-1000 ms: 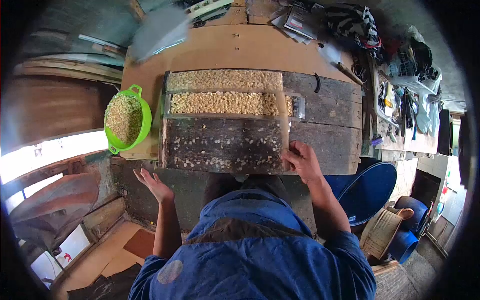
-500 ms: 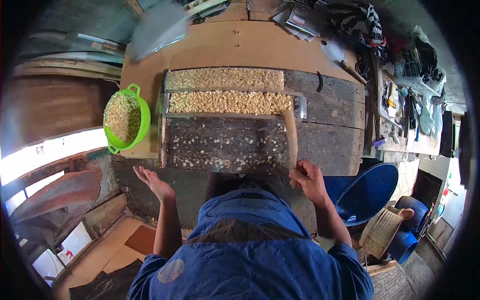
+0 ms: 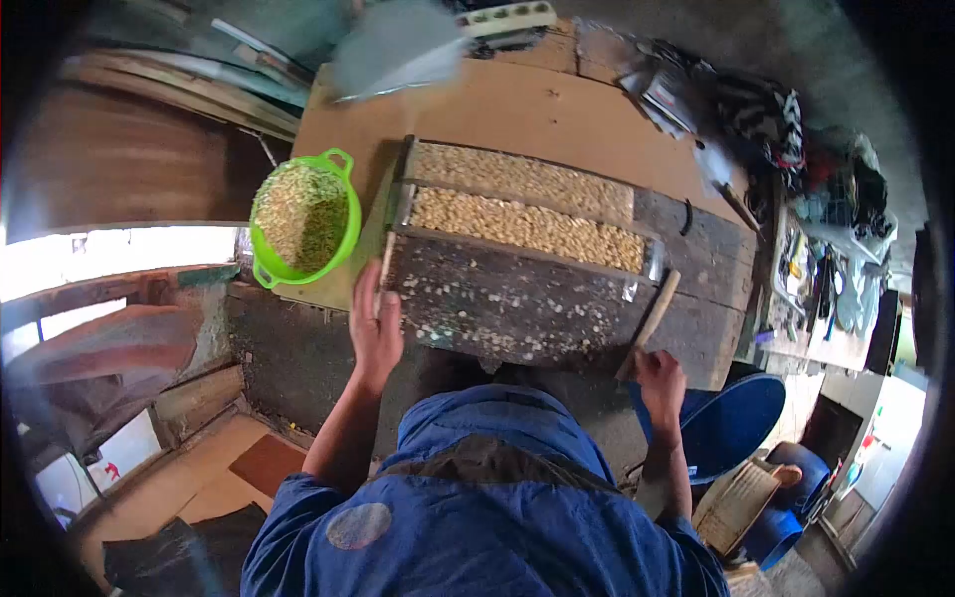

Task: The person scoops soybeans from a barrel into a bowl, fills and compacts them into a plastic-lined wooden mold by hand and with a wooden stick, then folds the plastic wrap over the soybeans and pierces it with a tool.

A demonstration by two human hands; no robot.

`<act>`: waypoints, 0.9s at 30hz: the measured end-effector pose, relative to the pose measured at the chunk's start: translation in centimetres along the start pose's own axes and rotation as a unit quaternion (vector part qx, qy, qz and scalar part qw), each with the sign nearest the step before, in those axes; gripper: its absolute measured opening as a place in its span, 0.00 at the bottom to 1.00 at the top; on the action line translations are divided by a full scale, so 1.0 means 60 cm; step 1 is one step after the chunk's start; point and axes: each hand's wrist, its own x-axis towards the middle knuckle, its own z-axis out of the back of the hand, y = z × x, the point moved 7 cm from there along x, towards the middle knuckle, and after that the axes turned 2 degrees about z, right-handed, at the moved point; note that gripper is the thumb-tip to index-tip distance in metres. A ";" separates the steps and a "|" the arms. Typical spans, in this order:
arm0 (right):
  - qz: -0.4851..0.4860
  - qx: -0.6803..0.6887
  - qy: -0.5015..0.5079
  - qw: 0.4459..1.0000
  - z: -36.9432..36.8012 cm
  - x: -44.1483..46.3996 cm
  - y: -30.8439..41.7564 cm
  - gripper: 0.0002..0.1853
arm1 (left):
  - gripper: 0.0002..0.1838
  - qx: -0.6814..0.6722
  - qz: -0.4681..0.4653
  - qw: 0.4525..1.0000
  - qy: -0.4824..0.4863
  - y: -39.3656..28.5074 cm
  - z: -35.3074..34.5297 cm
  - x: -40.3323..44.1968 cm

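"Where are the hands?"

"The left hand (image 3: pixel 378 323) is at the near left corner of a dark wooden board (image 3: pixel 517 308), fingers together, thumb slightly apart. Whether it presses the edge is hard to tell."

"And the right?"

"The right hand (image 3: pixel 660 383) grips the near end of a wooden stick (image 3: pixel 659 313), fingers curled in. The fingertips are hidden, so the exact pinch can't be made out. The stick slants over the board's right part, just beyond the lower row (image 3: pixel 527 232); contact with the wood is unclear."

"What fills the rows?"

"Small pale pieces, too small to identify. The upper row (image 3: pixel 522 179) looks duller, its surface hazy. A shiny clear piece (image 3: pixel 655 260) sits at the lower row's right end, and loose pale bits dot the bare wood."

"Anything alongside?"

"A green colander (image 3: pixel 352 214) of similar pieces, left of the board, its far interior partly covered by them. A translucent sheet (image 3: pixel 398 50) blurs at the top. Below right, a blue tub (image 3: pixel 741 423) is partly hidden behind the right arm and board; clutter at far right fades into the dark lens edge."
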 end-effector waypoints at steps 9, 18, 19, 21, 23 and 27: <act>0.192 -0.033 -0.091 0.977 -0.031 0.095 0.257 0.12 | 0.31 -0.044 0.031 0.996 0.067 0.025 -0.045 0.088; 0.230 -0.075 -0.090 0.966 -0.112 0.103 0.335 0.14 | 0.36 -0.081 0.015 0.989 0.121 0.019 -0.072 0.128; 0.209 -0.082 -0.092 0.970 -0.113 0.099 0.342 0.14 | 0.36 -0.065 -0.013 0.992 0.110 0.012 -0.071 0.129; 0.231 -0.100 -0.104 0.962 -0.119 0.101 0.340 0.14 | 0.37 -0.017 -0.045 0.993 0.110 0.004 -0.074 0.128; 0.251 -0.117 -0.116 0.954 -0.121 0.098 0.345 0.14 | 0.37 0.030 -0.077 0.990 0.112 -0.006 -0.080 0.123; 0.224 -0.096 -0.088 0.966 -0.136 0.097 0.358 0.14 | 0.36 0.004 -0.104 0.985 0.134 -0.023 -0.086 0.112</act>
